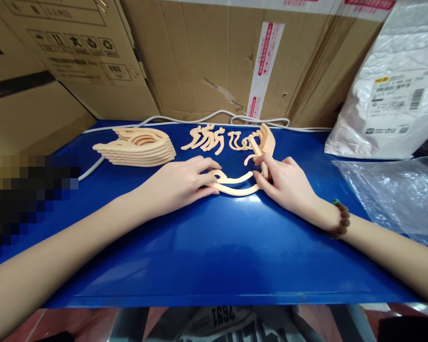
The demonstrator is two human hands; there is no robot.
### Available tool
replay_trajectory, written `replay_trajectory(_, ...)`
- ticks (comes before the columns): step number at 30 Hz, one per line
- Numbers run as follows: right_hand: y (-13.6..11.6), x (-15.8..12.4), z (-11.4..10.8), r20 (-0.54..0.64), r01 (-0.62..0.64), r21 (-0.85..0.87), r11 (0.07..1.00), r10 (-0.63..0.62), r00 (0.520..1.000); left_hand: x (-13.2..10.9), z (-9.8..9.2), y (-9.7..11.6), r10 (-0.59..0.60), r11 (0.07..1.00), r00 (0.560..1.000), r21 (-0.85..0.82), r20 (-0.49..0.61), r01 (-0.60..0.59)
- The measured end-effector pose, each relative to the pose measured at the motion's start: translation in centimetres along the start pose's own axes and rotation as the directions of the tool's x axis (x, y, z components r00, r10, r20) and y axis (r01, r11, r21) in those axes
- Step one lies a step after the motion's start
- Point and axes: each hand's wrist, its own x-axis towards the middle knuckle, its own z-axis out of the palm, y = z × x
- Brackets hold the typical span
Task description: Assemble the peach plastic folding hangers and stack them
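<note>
Curved piece (237, 191), left hand (183, 183) pinching, right hand (288, 180) palm-down

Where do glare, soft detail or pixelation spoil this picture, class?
All in the head view: glare whitens the table just below the curved piece; glints streak the clear plastic; small print on the label looks soft; coarse pixels mask a left-edge patch.

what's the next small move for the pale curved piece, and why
Probably ease the bar in the right hand toward lining up with the curved piece: the left hand already pinches its left end, while the bar slants steeply away from it.
</note>
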Motion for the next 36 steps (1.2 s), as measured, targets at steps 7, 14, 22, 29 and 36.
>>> replay_trajectory(7, 0.04, 0.07, -0.04, 0.007, -0.006, 0.006, 1.000, 0.006, 1.000, -0.06, -0.19, -0.09, -0.048, 0.996, 0.999, -0.078, 0.001, 0.048)
replay_trajectory(14, 0.05, 0.04, 0.08, -0.008, 0.003, 0.003, 1.000, -0.003, 1.000, -0.10, -0.09, 0.16, -0.016, 0.999, 1.000, -0.044, -0.005, 0.015)
replay_trajectory(22, -0.09, -0.05, -0.03, -0.001, 0.017, 0.048, 0.999, -0.017, 1.000, 0.06, 0.18, 0.07, -0.011, 0.999, 1.000, -0.048, 0.008, 0.012)
replay_trajectory(29, 0.07, 0.01, -0.15, -0.007, 0.016, 0.081, 0.997, -0.015, 1.000, 0.12, 0.12, 0.33, 0.023, 0.999, 1.000, -0.036, -0.009, -0.023)
replay_trajectory(36, 0.09, 0.02, -0.16, -0.007, 0.007, 0.131, 0.991, -0.006, 1.000, 0.02, 0.05, -0.01, -0.014, 1.000, 0.999, -0.025, 0.045, 0.015)
